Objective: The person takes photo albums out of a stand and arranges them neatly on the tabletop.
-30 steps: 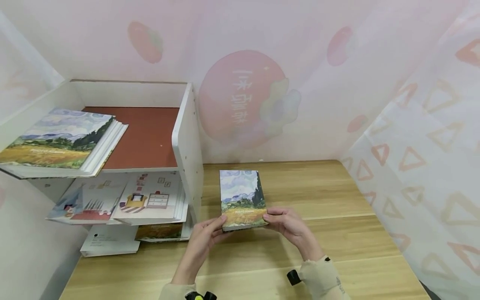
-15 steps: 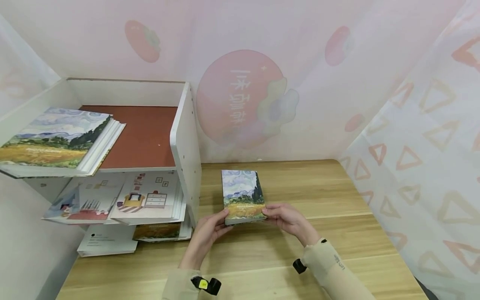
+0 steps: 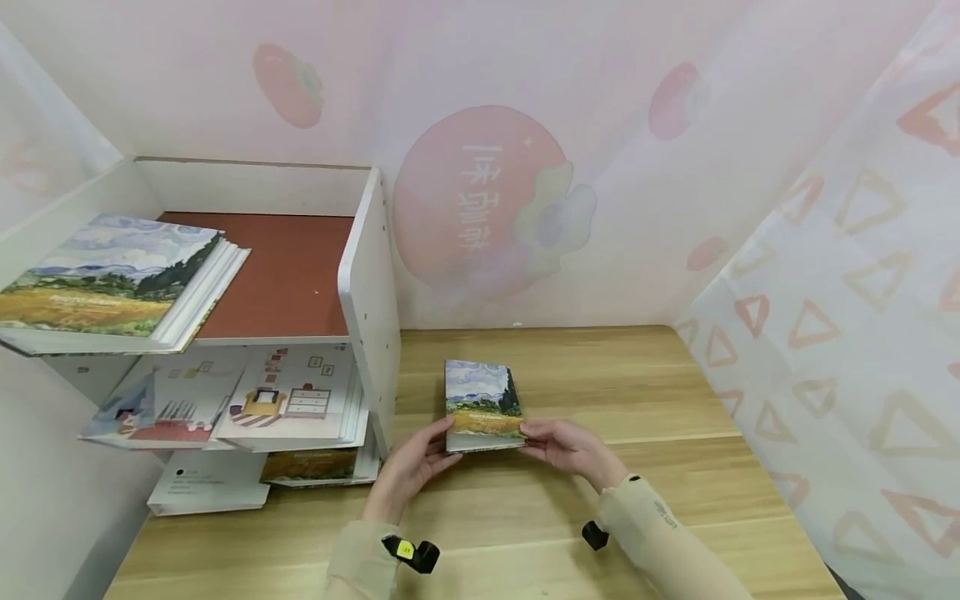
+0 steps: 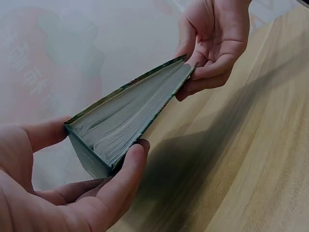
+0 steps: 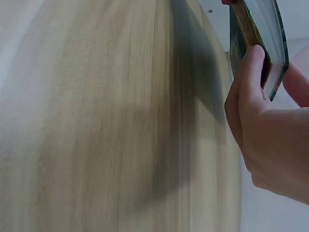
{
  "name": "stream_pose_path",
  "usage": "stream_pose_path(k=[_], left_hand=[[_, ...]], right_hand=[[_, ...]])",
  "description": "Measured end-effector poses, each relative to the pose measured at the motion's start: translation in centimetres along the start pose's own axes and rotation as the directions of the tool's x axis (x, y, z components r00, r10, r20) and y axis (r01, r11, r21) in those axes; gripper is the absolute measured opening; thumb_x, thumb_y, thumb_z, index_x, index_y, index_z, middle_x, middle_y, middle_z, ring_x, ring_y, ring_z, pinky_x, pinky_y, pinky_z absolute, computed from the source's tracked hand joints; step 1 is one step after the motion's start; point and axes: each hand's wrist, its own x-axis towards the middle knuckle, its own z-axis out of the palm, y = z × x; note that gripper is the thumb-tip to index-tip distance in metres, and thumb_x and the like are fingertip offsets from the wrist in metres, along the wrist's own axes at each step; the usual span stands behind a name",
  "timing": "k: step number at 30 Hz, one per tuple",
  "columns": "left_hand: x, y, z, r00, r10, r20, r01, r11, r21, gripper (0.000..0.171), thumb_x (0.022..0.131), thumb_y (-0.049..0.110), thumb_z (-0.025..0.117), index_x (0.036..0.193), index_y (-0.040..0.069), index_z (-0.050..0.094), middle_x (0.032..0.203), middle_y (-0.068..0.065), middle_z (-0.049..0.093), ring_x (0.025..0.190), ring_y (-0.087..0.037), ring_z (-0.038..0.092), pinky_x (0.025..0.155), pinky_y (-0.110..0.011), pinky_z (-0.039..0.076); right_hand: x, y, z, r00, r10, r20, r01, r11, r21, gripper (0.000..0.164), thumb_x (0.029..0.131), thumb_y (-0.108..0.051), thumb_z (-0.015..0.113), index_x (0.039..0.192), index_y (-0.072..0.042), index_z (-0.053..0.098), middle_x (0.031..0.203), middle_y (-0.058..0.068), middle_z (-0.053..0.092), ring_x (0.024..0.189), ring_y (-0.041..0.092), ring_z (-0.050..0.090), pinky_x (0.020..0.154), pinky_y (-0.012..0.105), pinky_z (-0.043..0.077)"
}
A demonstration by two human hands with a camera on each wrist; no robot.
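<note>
A small photo album (image 3: 483, 402) with a painted landscape cover is held above the wooden table, its page edges facing me. My left hand (image 3: 409, 472) pinches its left side; in the left wrist view, thumb and fingers grip the dark green spine (image 4: 89, 157). At the opposite side my right hand (image 3: 570, 450) pinches the covers between thumb and fingers. The white page edges (image 4: 130, 116) show between the covers, packed thicker toward the spine. In the right wrist view, the right fingers (image 5: 252, 72) lie along one cover, and only part of the album is visible.
A white shelf unit (image 3: 367, 283) stands on the left of the table (image 3: 600, 383). Its top level carries a stack of larger landscape albums (image 3: 112, 279). Lower down are books with room drawings (image 3: 292, 400), and below them a white album (image 3: 210, 482) beside another landscape one.
The album has tilted, its far edge coming down in the head view, so more of the near page edge shows. Both hands keep their hold and have shifted slightly.
</note>
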Motion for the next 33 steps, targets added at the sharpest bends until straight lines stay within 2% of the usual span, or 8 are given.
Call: stream_pose_path(k=[4,9,13,17,20,25,28,33], left_hand=[[1.1,-0.4,-0.4,1.0,-0.01,-0.029,0.009,1.0,-0.027,0.063,0.095,0.022,0.069,0.141,-0.009,0.041,0.138,-0.031,0.042,0.118,-0.041,0.053,0.098,-0.049,0.047],[2.1,-0.8,-0.7,0.999,-0.03,-0.041,0.03,0.999,-0.014,0.061,0.095,0.02,0.068,0.139,-0.012,0.04,0.128,-0.03,0.046,0.11,-0.038,0.058,0.096,-0.049,0.049],[2.5,-1.0,-0.7,0.998,-0.033,-0.055,0.034,0.999,0.017,0.058,0.096,0.019,0.068,0.138,-0.012,0.042,0.131,-0.032,0.045,0.11,-0.039,0.058,0.095,-0.049,0.05],[2.8,-1.0,-0.8,0.997,-0.028,-0.065,0.031,0.998,0.055,0.064,0.095,0.02,0.069,0.14,-0.013,0.038,0.139,-0.035,0.038,0.117,-0.043,0.053,0.095,-0.049,0.05],[3.0,-0.8,-0.9,0.997,-0.016,-0.075,0.023,0.996,0.091,0.068,0.094,0.02,0.07,0.141,-0.015,0.035,0.139,-0.035,0.035,0.12,-0.042,0.051,0.095,-0.049,0.05],[3.3,-0.5,-1.1,0.998,-0.007,-0.069,0.015,0.994,0.112,0.06,0.095,0.021,0.07,0.137,-0.012,0.042,0.135,-0.028,0.039,0.119,-0.037,0.051,0.095,-0.047,0.05],[3.6,-0.4,-1.1,0.999,0.008,-0.036,-0.004,0.993,0.117,0.063,0.096,0.022,0.068,0.138,-0.013,0.04,0.14,-0.029,0.037,0.123,-0.037,0.049,0.096,-0.047,0.05],[4.0,-0.4,-0.9,0.999,0.011,-0.043,-0.005,0.991,0.136,0.062,0.096,0.024,0.068,0.138,-0.013,0.041,0.139,-0.03,0.041,0.117,-0.034,0.055,0.094,-0.046,0.051]], right_hand=[[1.4,0.3,-0.2,0.997,0.006,-0.071,-0.005,1.0,0.009,0.022,0.097,0.007,0.054,0.117,0.013,0.058,0.11,0.02,0.064,0.102,0.028,0.065,0.106,0.045,0.04],[2.4,0.5,-0.7,0.993,-0.003,-0.119,-0.007,0.997,-0.076,0.034,0.095,0.009,0.055,0.127,0.018,0.048,0.106,0.019,0.064,0.098,0.029,0.065,0.1,0.047,0.047],[2.9,0.5,-1.1,0.993,-0.005,-0.118,-0.01,0.993,-0.119,0.027,0.094,0.01,0.057,0.12,0.017,0.054,0.1,0.018,0.065,0.092,0.028,0.066,0.097,0.047,0.049],[3.1,0.3,-1.4,0.992,-0.011,-0.129,-0.007,0.991,-0.135,0.018,0.092,0.011,0.059,0.11,0.013,0.061,0.098,0.018,0.066,0.09,0.028,0.067,0.096,0.046,0.05],[3.3,0.2,-1.6,0.991,-0.017,-0.134,-0.003,0.989,-0.146,0.024,0.092,0.011,0.058,0.116,0.014,0.059,0.104,0.019,0.066,0.094,0.028,0.066,0.096,0.045,0.05],[3.6,0.2,-2.0,0.989,-0.046,-0.139,0.022,0.986,-0.166,0.035,0.093,0.013,0.056,0.127,0.017,0.053,0.112,0.022,0.065,0.098,0.031,0.066,0.095,0.045,0.051],[3.9,0.2,-2.3,0.989,-0.061,-0.134,0.04,0.987,-0.157,0.028,0.095,0.008,0.055,0.122,0.015,0.057,0.104,0.02,0.067,0.094,0.033,0.067,0.094,0.046,0.051],[4.2,0.3,-2.9,0.994,-0.059,-0.093,0.047,0.991,-0.123,0.02,0.1,-0.003,0.051,0.112,0.009,0.061,0.094,0.016,0.067,0.09,0.031,0.068,0.094,0.048,0.051]])
